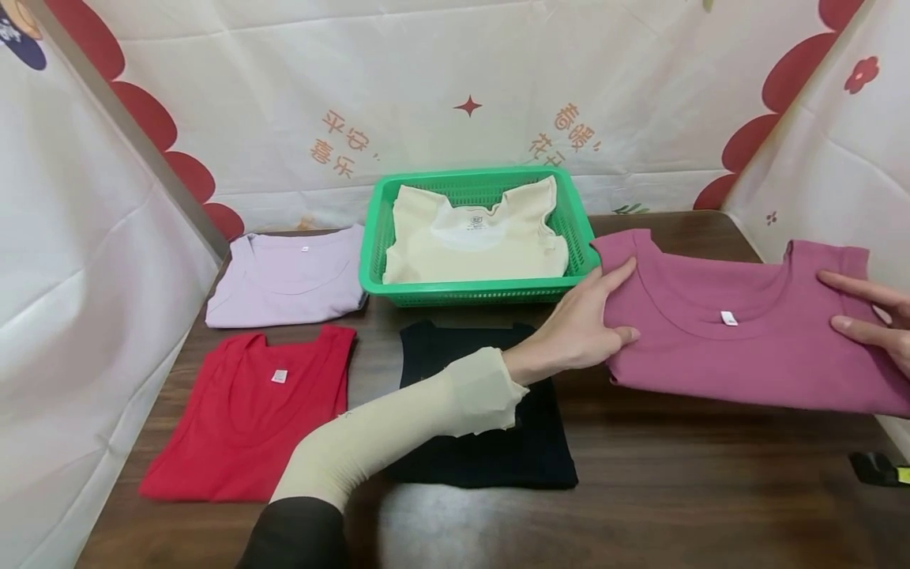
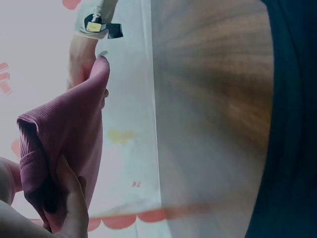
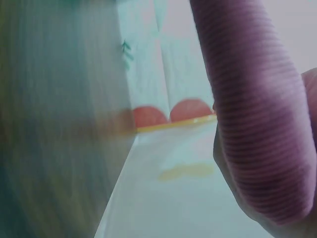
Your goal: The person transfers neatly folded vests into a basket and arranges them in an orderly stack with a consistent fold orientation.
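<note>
A folded mauve-pink top (image 1: 768,363) with a scooped neck and a small white label is held up at the right side of the table. My left hand (image 1: 586,324) pinches its left side by the shoulder, index finger and thumb lying over the front. At the right edge of the head view, my right hand (image 1: 881,312) grips the opposite side, partly cut off by the frame. From the left wrist, the ribbed top (image 2: 74,114) hangs folded between both hands, above the table. Its ribbed cloth (image 3: 262,124) fills much of the right wrist view and covers most of that hand.
A green basket (image 1: 472,290) at the back holds a folded cream top (image 1: 476,253). Folded lilac (image 1: 291,276) and red tops (image 1: 256,419) lie on the left. A black top (image 1: 490,458) lies under my left forearm on the brown table (image 1: 675,490). Printed cloth surrounds the table.
</note>
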A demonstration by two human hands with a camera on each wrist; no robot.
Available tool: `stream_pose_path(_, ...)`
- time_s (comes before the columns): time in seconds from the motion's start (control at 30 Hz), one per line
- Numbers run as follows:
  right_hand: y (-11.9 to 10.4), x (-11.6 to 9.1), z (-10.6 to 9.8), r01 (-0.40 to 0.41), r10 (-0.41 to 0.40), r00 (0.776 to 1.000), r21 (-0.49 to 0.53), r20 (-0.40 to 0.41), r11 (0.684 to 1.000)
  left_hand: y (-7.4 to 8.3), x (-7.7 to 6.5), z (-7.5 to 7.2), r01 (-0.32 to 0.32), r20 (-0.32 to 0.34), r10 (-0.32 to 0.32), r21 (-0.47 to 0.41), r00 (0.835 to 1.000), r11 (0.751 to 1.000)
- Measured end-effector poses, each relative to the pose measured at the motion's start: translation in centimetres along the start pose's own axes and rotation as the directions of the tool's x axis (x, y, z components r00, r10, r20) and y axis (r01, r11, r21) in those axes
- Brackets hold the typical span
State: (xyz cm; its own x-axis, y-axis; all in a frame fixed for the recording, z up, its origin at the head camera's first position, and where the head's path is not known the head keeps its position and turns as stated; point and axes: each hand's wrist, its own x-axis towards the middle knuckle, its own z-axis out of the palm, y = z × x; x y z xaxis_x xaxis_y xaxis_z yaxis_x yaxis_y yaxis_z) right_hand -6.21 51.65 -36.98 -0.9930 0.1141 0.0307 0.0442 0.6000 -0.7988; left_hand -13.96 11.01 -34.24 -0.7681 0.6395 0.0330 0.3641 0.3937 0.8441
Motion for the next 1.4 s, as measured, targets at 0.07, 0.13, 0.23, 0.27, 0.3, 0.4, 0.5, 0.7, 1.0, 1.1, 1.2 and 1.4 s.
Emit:
stream_pose_path(0.07,-1.4,0.2,0.6,0.019,-0.019,1.0,0.026,-0.012,0.999,-0.1,-0.1,-0.9,0.001,-0.007,-0.001,0.022,1.0,1.0)
stream_pose_path(0.13,-2.9,0.6,1.1,0.01,-0.01,1.0,0.059,-0.004,0.998,-0.3,-0.1,-1.9,0.003,-0.023,-0.002,0.028,1.0,1.0)
stream_pose_path(0.23,-5.0,1.2,2.0,-0.017,0.016,1.0,0.094,0.015,0.995,-0.7,-0.3,-3.5,0.018,-0.054,-0.017,0.02,0.998,1.0)
stream_pose_path(0.27,-5.6,1.5,2.3,-0.02,0.019,1.0,0.1,0.017,0.995,-0.9,-0.5,-4.0,0.023,-0.068,-0.022,0.009,0.997,1.0)
stream_pose_path(0.3,-6.2,1.7,2.6,-0.023,0.022,1.0,0.096,0.014,0.995,-1.1,-0.6,-4.5,0.028,-0.079,-0.028,-0.004,0.996,1.0)
stream_pose_path(0.4,-7.8,2.4,3.8,-0.01,0.01,1.0,0.038,-0.003,0.999,-1.9,-1.2,-6.0,0.047,-0.103,-0.051,-0.039,0.993,0.998)
stream_pose_path(0.5,-9.4,3.3,5.0,-0.007,0.008,1.0,-0.025,0.01,1.0,-3.1,-1.9,-7.7,0.058,-0.117,-0.066,-0.076,0.991,0.995)
stream_pose_path(0.7,-12.2,5.7,7.7,0.064,-0.057,0.997,-0.152,0.051,0.986,-6.0,-3.2,-11.1,0.054,-0.143,-0.078,-0.162,0.987,0.985)
stream_pose_path(1.0,-15.8,9.5,12.0,0.155,-0.147,0.986,-0.093,0.081,0.984,-9.0,-3.8,-16.2,0.041,-0.198,-0.103,-0.294,0.975,0.955)
stream_pose_path(1.1,-16.8,10.7,13.2,0.177,-0.167,0.98,-0.09,0.103,0.98,-9.9,-3.8,-17.9,0.051,-0.21,-0.111,-0.271,0.971,0.961)
stream_pose_path(1.2,-17.7,11.8,14.2,0.194,-0.182,0.975,-0.089,0.125,0.977,-10.8,-3.7,-19.3,0.06,-0.208,-0.121,-0.279,0.971,0.959)
stream_pose_path(1.4,-19.0,13.8,15.8,0.251,-0.23,0.959,-0.12,0.167,0.96,-11.9,-3.1,-21.8,0.099,-0.237,-0.136,-0.159,0.962,0.982)
